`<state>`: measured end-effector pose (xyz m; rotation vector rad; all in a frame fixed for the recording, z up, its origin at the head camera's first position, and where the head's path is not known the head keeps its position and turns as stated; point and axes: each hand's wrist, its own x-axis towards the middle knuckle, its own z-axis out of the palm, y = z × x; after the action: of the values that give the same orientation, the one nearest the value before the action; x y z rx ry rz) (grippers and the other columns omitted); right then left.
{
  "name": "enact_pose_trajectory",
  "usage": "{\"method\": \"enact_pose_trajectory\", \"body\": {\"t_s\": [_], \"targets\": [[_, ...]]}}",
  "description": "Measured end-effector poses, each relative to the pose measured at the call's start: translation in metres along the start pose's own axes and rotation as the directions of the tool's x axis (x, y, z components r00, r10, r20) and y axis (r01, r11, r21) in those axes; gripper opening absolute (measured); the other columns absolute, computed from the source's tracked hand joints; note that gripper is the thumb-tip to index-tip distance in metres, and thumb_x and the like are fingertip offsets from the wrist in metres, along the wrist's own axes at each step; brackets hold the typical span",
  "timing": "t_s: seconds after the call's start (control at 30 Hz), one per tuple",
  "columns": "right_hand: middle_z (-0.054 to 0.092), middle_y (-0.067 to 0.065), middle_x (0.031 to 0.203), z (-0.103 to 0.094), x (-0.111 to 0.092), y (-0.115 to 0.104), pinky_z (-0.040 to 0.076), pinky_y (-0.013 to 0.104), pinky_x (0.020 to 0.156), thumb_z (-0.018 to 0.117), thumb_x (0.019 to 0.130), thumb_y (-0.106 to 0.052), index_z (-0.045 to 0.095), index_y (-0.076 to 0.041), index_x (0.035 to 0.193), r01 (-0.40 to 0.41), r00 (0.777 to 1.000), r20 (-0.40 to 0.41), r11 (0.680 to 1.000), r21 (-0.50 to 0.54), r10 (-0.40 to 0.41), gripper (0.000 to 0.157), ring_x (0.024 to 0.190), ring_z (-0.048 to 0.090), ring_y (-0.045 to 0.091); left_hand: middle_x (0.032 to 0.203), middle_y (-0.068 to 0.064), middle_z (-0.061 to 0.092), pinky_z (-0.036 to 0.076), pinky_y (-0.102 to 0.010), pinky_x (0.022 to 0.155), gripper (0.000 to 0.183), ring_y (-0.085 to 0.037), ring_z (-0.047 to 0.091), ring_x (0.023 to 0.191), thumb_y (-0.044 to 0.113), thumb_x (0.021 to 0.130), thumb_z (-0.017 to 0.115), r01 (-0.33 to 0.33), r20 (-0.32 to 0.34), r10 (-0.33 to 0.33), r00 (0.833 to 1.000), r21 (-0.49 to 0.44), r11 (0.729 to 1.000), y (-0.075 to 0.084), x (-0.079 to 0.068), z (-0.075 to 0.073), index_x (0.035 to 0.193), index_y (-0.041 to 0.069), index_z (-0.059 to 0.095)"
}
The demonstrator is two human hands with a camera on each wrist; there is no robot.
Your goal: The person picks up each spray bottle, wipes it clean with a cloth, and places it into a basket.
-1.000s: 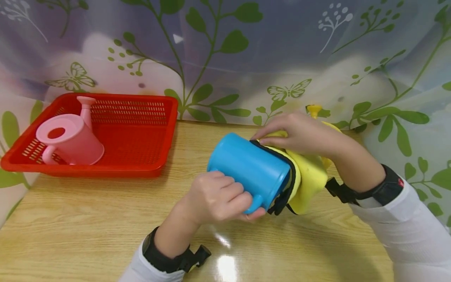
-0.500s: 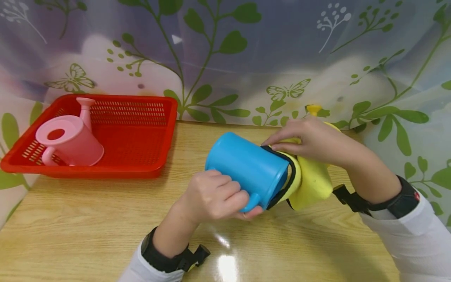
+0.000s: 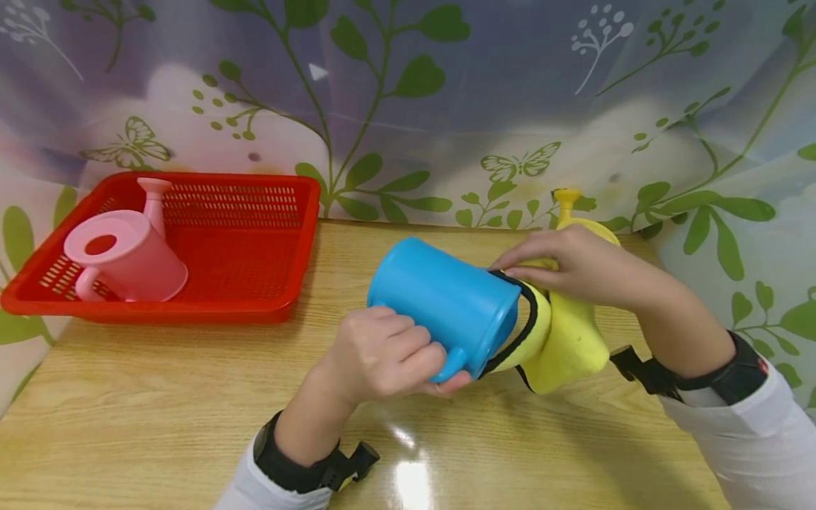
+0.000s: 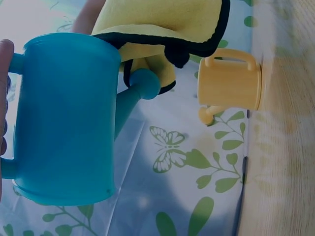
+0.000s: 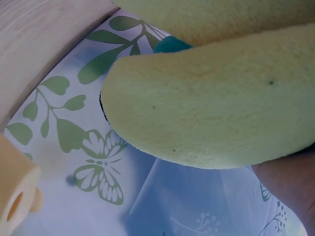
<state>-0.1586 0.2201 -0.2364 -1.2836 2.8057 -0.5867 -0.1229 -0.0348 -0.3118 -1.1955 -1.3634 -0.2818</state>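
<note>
My left hand grips the handle of a blue watering can. The can is tipped over on its side above the table, its open top facing right. In the left wrist view its spout shows beyond the body. My right hand pinches a yellow cloth with black edging, right at the can's mouth. Part of the black edging curves along the rim, and the rest of the cloth hangs down. Up close in the right wrist view, the cloth hides most of the blue can.
A yellow watering can stands at the back right, partly behind my right hand in the head view. At the left, a red basket holds a pink watering can. A patterned curtain rises behind the wooden table.
My right hand has drawn the cloth to the right, so a gap shows between its black edge and the blue can's rim. The left hand and can have shifted slightly left.
</note>
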Motion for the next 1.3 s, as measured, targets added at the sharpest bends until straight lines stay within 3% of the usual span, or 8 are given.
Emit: {"method": "enact_pose_trajectory", "body": {"t_s": [0.2,0.43,0.67,0.9,1.1,1.3], "targets": [[0.073,0.001,0.102,0.002,0.000,0.003,0.053,0.025,0.068,0.064,0.090,-0.005,0.073,-0.012,0.108,0.009,1.000,-0.003,1.000,0.015,-0.009,0.021,0.082,0.068,0.009,0.048,0.011,0.033,0.023,-0.015,0.041,0.041,-0.001,0.030,0.041,0.040,0.089,0.057,-0.013,-0.016,0.013,1.000,0.009,1.000,0.002,0.001,0.002,0.058,0.022,0.038],[0.073,0.000,0.105,0.003,0.006,0.001,0.054,0.030,0.073,0.063,0.092,-0.009,0.073,-0.015,0.109,-0.023,1.000,0.005,1.000,0.004,0.023,0.020,0.089,0.069,0.013,0.047,0.011,0.032,0.020,-0.015,0.041,0.041,-0.001,0.029,0.040,0.039,0.089,0.057,-0.019,-0.030,0.020,0.999,0.011,1.000,0.002,0.002,0.003,0.057,0.022,0.037],[0.072,0.002,0.109,0.001,0.018,-0.006,0.054,0.037,0.079,0.060,0.095,-0.017,0.072,-0.016,0.112,-0.071,0.997,0.041,0.997,0.027,0.070,0.020,0.097,0.068,0.016,0.047,0.011,0.033,0.022,-0.015,0.040,0.040,-0.001,0.030,0.040,0.040,0.088,0.057,-0.023,-0.019,0.023,1.000,0.010,1.000,0.004,0.002,0.003,0.057,0.022,0.038],[0.071,0.004,0.110,-0.001,0.031,-0.010,0.052,0.036,0.078,0.059,0.096,-0.015,0.071,-0.015,0.113,-0.082,0.995,0.062,0.996,0.035,0.079,0.021,0.093,0.066,0.015,0.047,0.011,0.034,0.020,-0.015,0.040,0.040,-0.001,0.029,0.040,0.039,0.088,0.058,-0.018,-0.029,0.019,0.999,0.015,1.000,0.004,0.002,0.003,0.057,0.022,0.038],[0.072,0.005,0.109,0.007,0.042,-0.008,0.053,0.038,0.081,0.060,0.095,-0.015,0.072,-0.013,0.113,-0.075,0.997,0.029,0.996,0.040,0.073,0.021,0.099,0.067,0.020,0.048,0.011,0.034,0.021,-0.015,0.041,0.041,-0.001,0.030,0.041,0.040,0.089,0.059,-0.029,-0.021,0.029,0.999,0.000,1.000,0.006,0.003,0.002,0.057,0.022,0.040],[0.071,0.006,0.111,0.011,0.052,-0.010,0.052,0.037,0.080,0.058,0.097,-0.017,0.070,-0.012,0.115,-0.126,0.990,0.075,0.991,0.045,0.122,0.023,0.096,0.066,0.019,0.049,0.012,0.034,0.021,-0.015,0.042,0.040,-0.001,0.030,0.041,0.041,0.089,0.059,-0.045,-0.006,0.045,0.999,-0.015,0.999,0.013,0.004,0.003,0.058,0.023,0.040]]}}
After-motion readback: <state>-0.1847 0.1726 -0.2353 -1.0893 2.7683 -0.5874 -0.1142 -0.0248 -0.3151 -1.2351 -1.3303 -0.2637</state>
